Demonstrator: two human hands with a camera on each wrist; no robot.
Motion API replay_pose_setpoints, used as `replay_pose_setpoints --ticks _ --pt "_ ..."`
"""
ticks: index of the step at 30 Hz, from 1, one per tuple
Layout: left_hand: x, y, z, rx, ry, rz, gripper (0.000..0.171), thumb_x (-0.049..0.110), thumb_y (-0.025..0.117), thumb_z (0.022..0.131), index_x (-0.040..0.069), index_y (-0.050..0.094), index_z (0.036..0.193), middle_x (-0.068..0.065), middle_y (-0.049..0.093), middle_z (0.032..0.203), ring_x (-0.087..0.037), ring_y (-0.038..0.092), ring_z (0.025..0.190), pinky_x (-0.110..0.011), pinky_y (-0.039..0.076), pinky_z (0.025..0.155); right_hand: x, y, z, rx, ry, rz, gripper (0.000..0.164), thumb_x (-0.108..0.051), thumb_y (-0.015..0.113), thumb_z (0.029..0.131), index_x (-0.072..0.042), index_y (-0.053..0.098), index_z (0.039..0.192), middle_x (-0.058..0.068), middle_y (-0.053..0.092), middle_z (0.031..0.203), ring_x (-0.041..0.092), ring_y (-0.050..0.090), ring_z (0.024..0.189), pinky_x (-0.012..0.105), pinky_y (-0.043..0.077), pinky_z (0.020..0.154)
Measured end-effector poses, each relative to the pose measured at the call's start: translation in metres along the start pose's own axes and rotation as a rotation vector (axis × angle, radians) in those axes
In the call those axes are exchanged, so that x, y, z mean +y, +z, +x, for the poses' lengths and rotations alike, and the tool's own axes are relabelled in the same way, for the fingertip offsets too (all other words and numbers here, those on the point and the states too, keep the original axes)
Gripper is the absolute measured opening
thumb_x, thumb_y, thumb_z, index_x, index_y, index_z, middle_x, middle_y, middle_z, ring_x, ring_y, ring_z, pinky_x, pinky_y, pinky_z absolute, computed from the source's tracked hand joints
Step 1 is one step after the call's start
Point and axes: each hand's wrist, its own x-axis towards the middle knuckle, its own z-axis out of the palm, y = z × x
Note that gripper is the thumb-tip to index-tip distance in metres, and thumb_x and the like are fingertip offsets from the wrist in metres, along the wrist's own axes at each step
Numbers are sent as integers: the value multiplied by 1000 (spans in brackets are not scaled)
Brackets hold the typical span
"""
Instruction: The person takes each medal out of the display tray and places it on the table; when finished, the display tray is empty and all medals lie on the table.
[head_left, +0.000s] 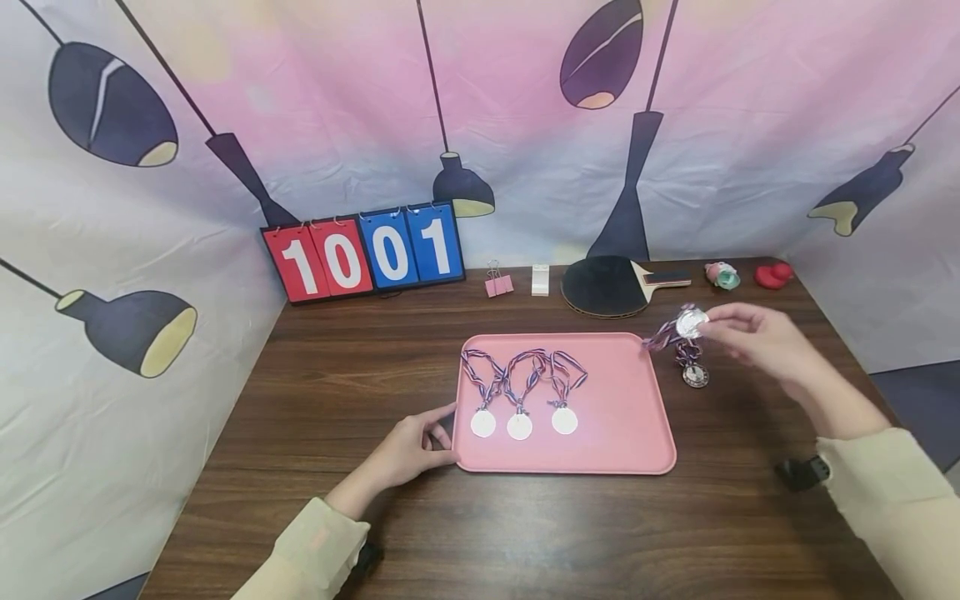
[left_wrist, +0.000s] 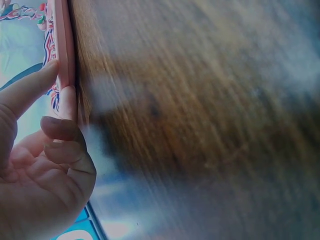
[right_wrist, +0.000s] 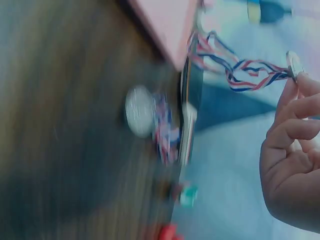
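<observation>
A pink tray (head_left: 615, 392) lies on the table with three silver medals on it, one of them a medal (head_left: 519, 426) on a striped ribbon. My left hand (head_left: 412, 446) holds the tray by its left edge near the front corner, thumb and forefinger at the rim and the other fingers curled. My right hand (head_left: 757, 337), raised past the tray's right side, pinches another silver medal (head_left: 691, 322) between thumb and fingers. Its red, white and blue ribbon (right_wrist: 240, 70) trails toward the tray's back right corner. Below it, a further medal (head_left: 695, 375) lies on the table.
Along the back stand a flip scoreboard (head_left: 363, 254), a pink binder clip (head_left: 498, 282), a small white object (head_left: 540, 281) and a black table tennis bat (head_left: 606, 286). A pink and green figurine (head_left: 722, 275) and a red rubber duck (head_left: 773, 275) are at the back right.
</observation>
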Motion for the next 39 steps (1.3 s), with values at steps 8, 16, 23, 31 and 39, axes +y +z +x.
replay_pose_setpoints --ticks 8,16,23,31,39 --pt "1 0 -1 -2 9 -4 67 16 74 73 2 43 131 6 58 69 -11 45 49 -23 38 45 16 -53 13 219 4 79 18 -29 67 80 -23 63 96 -14 61 67 2 49 53 21 40 45" --pt "-2 1 1 -6 6 -4 68 17 74 73 3 43 131 6 58 69 -10 45 49 -23 37 45 55 -64 5 150 120 -41 7 -38 64 80 -36 61 86 -11 55 64 6 49 53 28 42 49" --pt "-2 0 0 -16 -6 -8 68 18 74 73 4 43 132 6 57 70 -11 46 51 -23 38 45 80 -61 -12 -39 180 -158 16 -39 61 83 -26 59 93 -5 52 65 8 46 53 30 40 48" --pt "-1 0 0 -15 -9 -7 68 17 74 73 3 43 132 5 57 70 -12 46 50 -23 38 45 93 -56 -21 -127 261 -245 52 -42 60 83 1 55 110 -3 47 63 10 44 56 29 38 48" --pt "-1 0 1 -14 -13 -7 68 18 74 73 4 43 132 5 57 70 -12 47 51 -23 38 46 104 -55 -16 -27 282 -266 59 -49 61 79 0 54 110 0 50 69 10 47 60 31 40 51"
